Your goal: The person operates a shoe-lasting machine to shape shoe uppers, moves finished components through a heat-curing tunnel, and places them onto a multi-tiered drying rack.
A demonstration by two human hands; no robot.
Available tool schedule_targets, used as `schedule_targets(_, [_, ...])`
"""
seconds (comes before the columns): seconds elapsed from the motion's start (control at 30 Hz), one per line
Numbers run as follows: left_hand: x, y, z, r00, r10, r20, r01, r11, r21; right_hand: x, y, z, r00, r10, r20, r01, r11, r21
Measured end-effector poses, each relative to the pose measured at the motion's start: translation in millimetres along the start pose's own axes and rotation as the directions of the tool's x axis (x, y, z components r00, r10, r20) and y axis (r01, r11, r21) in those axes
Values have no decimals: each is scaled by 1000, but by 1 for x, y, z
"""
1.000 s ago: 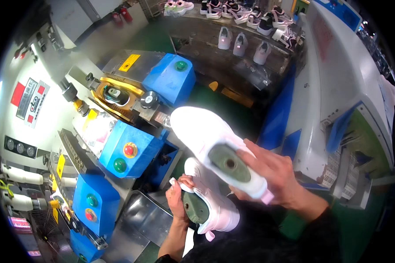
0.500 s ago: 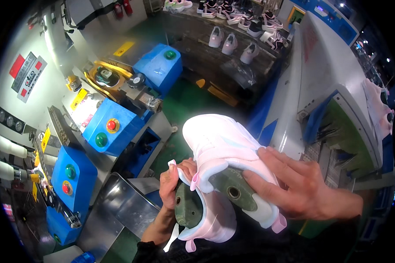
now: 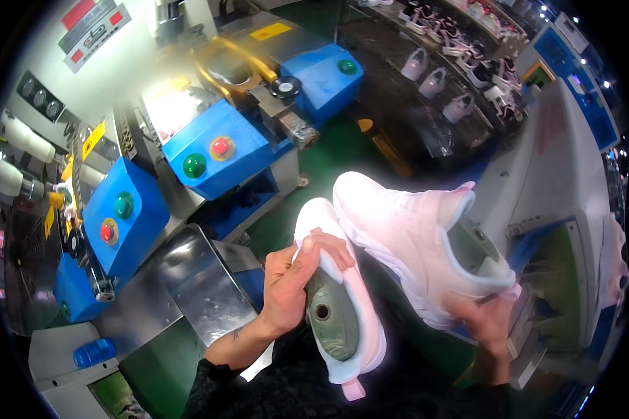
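My left hand (image 3: 293, 279) is closed on a pale pink shoe (image 3: 372, 328), thumb and fingers pinching the tongue and collar. A green shoe last (image 3: 328, 318) with a round hole fills that shoe, and a pink pull tab hangs at its heel. To the right, my right hand (image 3: 486, 321) grips a second pale pink shoe (image 3: 402, 227) by its heel from below; some fingers are hidden under it. That shoe lies tilted on its side, toe pointing away and left, with another green last (image 3: 472, 244) inside. The toes are close together while the heels are apart.
Left stands a machine with blue control boxes (image 3: 217, 150) bearing red and green buttons. A metal tray (image 3: 206, 279) is below it. Several shoes stand on a dark bench (image 3: 391, 77) at the back. A large grey machine (image 3: 548, 167) rises on the right; a blue bottle (image 3: 94, 353) lies lower left.
The two shoes have moved apart at the heels. The right one has turned on its side, my right hand now under its heel. My left hand has shifted onto the tongue. The view has swung.
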State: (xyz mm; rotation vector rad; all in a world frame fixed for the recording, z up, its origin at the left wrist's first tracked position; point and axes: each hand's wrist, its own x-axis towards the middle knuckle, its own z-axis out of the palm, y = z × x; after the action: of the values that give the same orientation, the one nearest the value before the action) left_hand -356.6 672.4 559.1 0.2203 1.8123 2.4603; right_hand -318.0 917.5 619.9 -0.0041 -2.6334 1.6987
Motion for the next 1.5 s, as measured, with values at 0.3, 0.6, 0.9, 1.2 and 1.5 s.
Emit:
schedule_targets(0.3, [26, 1, -23, 988, 143, 53, -150, 971, 183, 43, 65, 52, 853, 312, -418, -85, 874, 479])
schedule_targets(0.6, [56, -40, -31, 989, -84, -120, 78, 995, -55, 162, 192, 83, 393, 639, -662, -35, 729, 683])
schedule_targets(0.9, [100, -141, -71, 718, -693, -59, 491, 566, -662, 300, 248, 27, 91, 342, -935, -169, 931, 324])
schedule_targets(1.2, [172, -193, -25, 397, -815, -421, 722, 561, -404, 434, 432, -119, 224, -189, -956, -338, 905, -259])
schedule_targets(1.5, [215, -232, 10, 262, -817, -514, 825, 466, -320, 485, 472, -168, 415, -2, -910, -339, 927, -157])
